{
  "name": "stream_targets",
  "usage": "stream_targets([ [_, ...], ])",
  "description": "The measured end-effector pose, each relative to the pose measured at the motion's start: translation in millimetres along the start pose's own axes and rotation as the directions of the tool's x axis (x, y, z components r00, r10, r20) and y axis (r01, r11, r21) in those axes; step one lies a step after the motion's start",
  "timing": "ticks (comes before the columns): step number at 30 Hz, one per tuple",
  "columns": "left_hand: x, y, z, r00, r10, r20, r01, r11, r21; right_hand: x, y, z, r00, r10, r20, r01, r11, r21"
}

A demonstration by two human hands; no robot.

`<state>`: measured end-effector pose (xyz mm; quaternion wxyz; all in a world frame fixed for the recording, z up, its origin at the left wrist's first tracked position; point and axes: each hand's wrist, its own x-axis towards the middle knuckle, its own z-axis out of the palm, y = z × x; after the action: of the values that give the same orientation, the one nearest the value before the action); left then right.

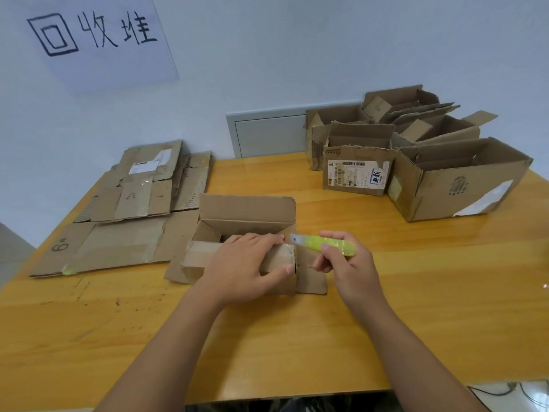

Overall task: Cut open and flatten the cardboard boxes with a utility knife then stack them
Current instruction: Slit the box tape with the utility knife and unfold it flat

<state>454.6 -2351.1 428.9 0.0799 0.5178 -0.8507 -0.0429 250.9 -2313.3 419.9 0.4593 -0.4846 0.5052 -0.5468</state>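
A small cardboard box point(246, 230) is sitting open near the middle of the wooden table point(416, 307), its far flap standing upright and its near and side flaps folded outward. The left hand point(246, 266) is pressing down on the box's near wall, fingers spread flat across the top edge and the thumb hooking round the near right corner. The right hand point(347, 263) is gripping a utility knife point(323, 244) with a bright yellow-green handle, fingers curling tightly round it. The short metal blade is pointing left and meeting the right end of the box's near top edge, just beside the left hand's fingertips.

To the left of the box, a stack of flattened boxes point(133, 209) is lying on the table, the largest sheet at the bottom and smaller ones piled toward the far edge. At the far right, a cluster of uncut boxes point(416, 150) is standing with flaps open; one point(356, 173) is showing a printed shipping label, and the largest point(457, 179) is sitting nearest the right edge.

On the pale wall behind, a paper sign point(98, 37) with handwritten characters is hanging at the upper left, and a white panel point(267, 135) is sitting low against the wall behind the table.
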Motion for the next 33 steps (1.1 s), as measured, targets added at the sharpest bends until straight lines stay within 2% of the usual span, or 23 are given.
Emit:
stream_targets([
  [8,1,-2,-1,1.0,0.016,-0.004,-0.016,0.999,-0.033,-7,-3,4,1.0,-0.007,0.0,0.007,0.997,-0.079],
  [19,1,-6,-2,0.999,0.046,-0.004,-0.046,0.994,-0.097,-10,-4,1,0.998,0.063,-0.011,-0.062,0.996,0.066],
  [24,1,-5,-3,0.996,0.065,-0.067,-0.072,0.991,-0.111,-16,-2,-2,0.997,0.068,0.026,-0.07,0.992,0.102],
  [29,-5,-5,-3,0.988,0.088,-0.13,-0.101,0.99,-0.095,-10,-3,-6,0.979,-0.053,-0.199,0.087,0.982,0.167],
  [31,-7,-5,-4,0.983,0.106,-0.148,-0.116,0.991,-0.06,-3,-1,-4,0.973,-0.188,-0.137,0.198,0.978,0.063],
  [33,-10,-4,-6,0.977,0.138,-0.16,-0.141,0.99,-0.009,7,0,4,0.941,-0.339,-0.005,0.333,0.928,-0.167],
])
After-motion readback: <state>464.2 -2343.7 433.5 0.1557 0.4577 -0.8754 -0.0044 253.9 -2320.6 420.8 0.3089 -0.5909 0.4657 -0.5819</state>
